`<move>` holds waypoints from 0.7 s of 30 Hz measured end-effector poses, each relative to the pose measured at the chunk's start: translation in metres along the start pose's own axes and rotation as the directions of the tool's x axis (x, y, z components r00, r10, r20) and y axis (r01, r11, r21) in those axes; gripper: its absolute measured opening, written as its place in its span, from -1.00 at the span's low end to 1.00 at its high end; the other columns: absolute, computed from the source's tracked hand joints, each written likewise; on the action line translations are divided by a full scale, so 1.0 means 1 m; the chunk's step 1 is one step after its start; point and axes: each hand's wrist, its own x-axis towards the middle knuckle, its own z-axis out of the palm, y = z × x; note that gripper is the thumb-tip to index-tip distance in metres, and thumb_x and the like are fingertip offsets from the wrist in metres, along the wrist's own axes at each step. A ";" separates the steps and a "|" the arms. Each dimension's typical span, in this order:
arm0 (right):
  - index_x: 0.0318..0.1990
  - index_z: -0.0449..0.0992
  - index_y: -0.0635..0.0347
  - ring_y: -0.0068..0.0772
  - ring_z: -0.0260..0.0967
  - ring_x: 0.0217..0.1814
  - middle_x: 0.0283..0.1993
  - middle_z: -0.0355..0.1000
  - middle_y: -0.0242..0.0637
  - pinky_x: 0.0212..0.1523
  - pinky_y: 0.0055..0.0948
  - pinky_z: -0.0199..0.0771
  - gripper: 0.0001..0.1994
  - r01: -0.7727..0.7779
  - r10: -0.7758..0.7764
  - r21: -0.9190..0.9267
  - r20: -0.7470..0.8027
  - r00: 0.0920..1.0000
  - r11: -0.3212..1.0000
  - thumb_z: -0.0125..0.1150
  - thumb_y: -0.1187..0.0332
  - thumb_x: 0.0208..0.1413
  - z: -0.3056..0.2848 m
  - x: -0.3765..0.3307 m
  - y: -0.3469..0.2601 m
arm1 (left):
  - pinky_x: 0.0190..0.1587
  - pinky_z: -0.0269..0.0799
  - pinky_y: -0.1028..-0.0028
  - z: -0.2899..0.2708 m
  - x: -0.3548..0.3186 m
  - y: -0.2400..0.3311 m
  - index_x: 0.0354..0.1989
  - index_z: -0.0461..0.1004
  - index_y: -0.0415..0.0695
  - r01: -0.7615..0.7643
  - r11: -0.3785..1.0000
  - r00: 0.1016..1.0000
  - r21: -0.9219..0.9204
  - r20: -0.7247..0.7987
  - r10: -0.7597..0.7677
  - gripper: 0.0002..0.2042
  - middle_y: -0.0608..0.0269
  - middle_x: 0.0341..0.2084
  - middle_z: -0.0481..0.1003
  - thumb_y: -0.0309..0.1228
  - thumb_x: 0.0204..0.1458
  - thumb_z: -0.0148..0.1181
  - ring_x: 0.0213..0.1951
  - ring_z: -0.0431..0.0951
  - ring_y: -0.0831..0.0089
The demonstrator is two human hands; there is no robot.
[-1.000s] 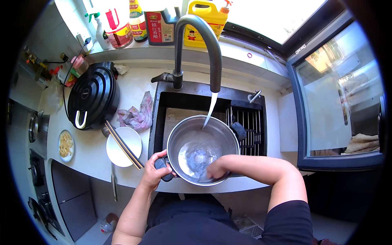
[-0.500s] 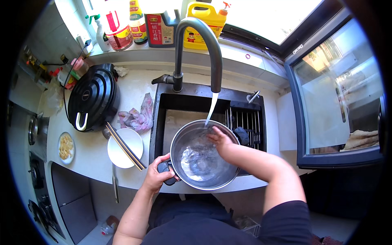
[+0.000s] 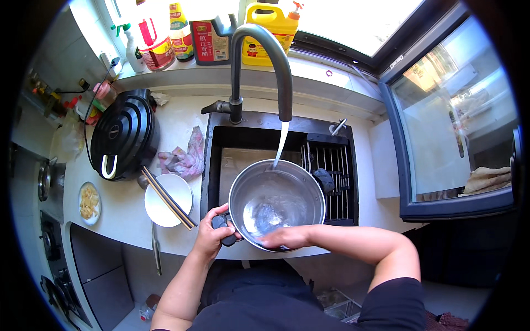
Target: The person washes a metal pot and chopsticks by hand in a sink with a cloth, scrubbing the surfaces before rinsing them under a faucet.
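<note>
A shiny metal pot [image 3: 301, 201] is tilted over the near part of the black sink [image 3: 243, 122], with some water in its bottom. My left hand [image 3: 212, 234] is closed around its black side handle [image 3: 223, 229]. Inside the pot, my right hand [image 3: 287, 238] lies against the near wall with its fingers stretched out to the left, slightly blurred and partly hidden; I see nothing held in it. A stream of water [image 3: 281, 140] runs from the dark curved faucet [image 3: 284, 77] into the pot's far side. The pot's other black handle [image 3: 324, 180] points right.
Left of the sink are a crumpled cloth [image 3: 187, 157], a white plate [image 3: 171, 212] with chopsticks [image 3: 165, 193] across it, a black round appliance [image 3: 124, 132] and a dish of pale food [image 3: 89, 203]. Bottles line the sill, including a yellow jug [image 3: 270, 38]. An open window [image 3: 458, 121] juts in at right.
My right hand has moved from the pot's far wall under the stream to its near wall. My left hand keeps its hold on the handle, and the water still runs.
</note>
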 end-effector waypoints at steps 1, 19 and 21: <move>0.10 0.29 0.21 -0.43 0.20 0.07 0.00 0.33 -0.26 0.05 -0.33 0.14 -0.57 -0.039 0.032 0.181 0.040 0.999 0.983 -0.13 0.17 0.15 0.001 0.016 -0.014 | -0.34 0.51 0.36 -0.005 0.001 -0.004 0.07 0.19 -0.26 0.004 1.000 1.000 0.015 -0.003 -0.004 -0.43 0.12 -0.52 0.43 -0.69 -0.26 0.10 -0.50 0.52 0.33; -0.24 0.54 0.22 -0.21 0.37 -0.10 -0.19 0.45 -0.14 -0.07 -0.26 0.30 -0.73 -0.182 0.447 -0.926 -0.017 0.895 0.330 0.06 0.32 -0.10 -0.041 0.053 0.028 | -0.35 0.52 0.32 -0.005 0.004 0.000 0.11 0.15 -0.27 0.049 0.998 0.999 -0.038 0.004 -0.049 -0.40 0.14 -0.53 0.41 -0.71 -0.25 0.06 -0.50 0.52 0.31; -0.33 0.56 0.21 -0.29 0.38 -0.30 -0.35 0.47 -0.20 -0.22 -0.30 0.34 -0.78 -0.108 0.340 -0.784 0.137 0.930 0.612 0.07 0.35 -0.12 -0.035 0.057 0.031 | -0.36 0.53 0.31 -0.006 0.006 -0.001 0.10 0.16 -0.27 0.052 0.998 0.999 -0.042 -0.006 -0.052 -0.40 0.13 -0.52 0.41 -0.71 -0.25 0.06 -0.51 0.52 0.30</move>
